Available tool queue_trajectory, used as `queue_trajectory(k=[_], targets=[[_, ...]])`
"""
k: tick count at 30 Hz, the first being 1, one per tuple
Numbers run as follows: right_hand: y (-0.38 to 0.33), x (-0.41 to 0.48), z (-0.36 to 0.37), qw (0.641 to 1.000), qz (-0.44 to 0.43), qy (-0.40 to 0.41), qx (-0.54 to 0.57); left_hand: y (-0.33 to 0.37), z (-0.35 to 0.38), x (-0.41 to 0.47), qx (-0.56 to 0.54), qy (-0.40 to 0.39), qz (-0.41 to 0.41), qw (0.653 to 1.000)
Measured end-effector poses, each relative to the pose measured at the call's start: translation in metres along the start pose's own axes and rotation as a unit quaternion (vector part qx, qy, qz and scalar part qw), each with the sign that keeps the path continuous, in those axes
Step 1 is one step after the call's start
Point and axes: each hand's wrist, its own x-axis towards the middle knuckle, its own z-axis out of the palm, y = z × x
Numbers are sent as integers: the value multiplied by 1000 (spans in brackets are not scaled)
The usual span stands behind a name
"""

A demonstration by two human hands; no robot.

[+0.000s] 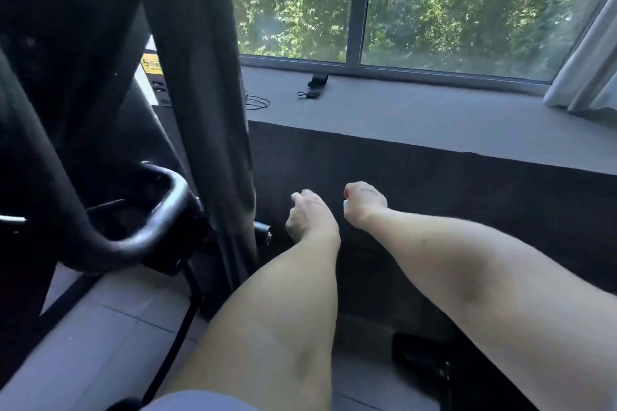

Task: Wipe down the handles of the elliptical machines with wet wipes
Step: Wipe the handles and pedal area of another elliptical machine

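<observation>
My two bare arms reach forward, low in front of the dark wall under the window. My right hand is seen from the back with its fingers curled, and a small white bit of wet wipe shows at its left edge. My left hand is beside it, a short gap away, with its fingers curled under; I see nothing in it. Neither hand touches the elliptical machine. The machine's black upright handle bar rises just left of my left hand, and a curved black handle loops lower left.
A grey window sill runs across the back with a small black strap and cord on it. A pale curtain hangs at the right. A black cable runs over the grey floor tiles, and a dark object lies at the lower right.
</observation>
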Motion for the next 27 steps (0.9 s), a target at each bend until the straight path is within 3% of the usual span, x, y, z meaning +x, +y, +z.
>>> queue_trajectory(k=[9,14,18,27], targets=[[-63,111,-4,983,-182,-34,4,-11,18,41,-209,95,-153,961],[-95,145,5,952,-297,-71,-19,-29,15,67,-248,171,-212,930],[-108,160,23,936,-337,-95,36,-40,9,77,-242,193,-278,910],[-136,163,31,880,-392,-67,259,-71,8,95,-203,246,-330,889]])
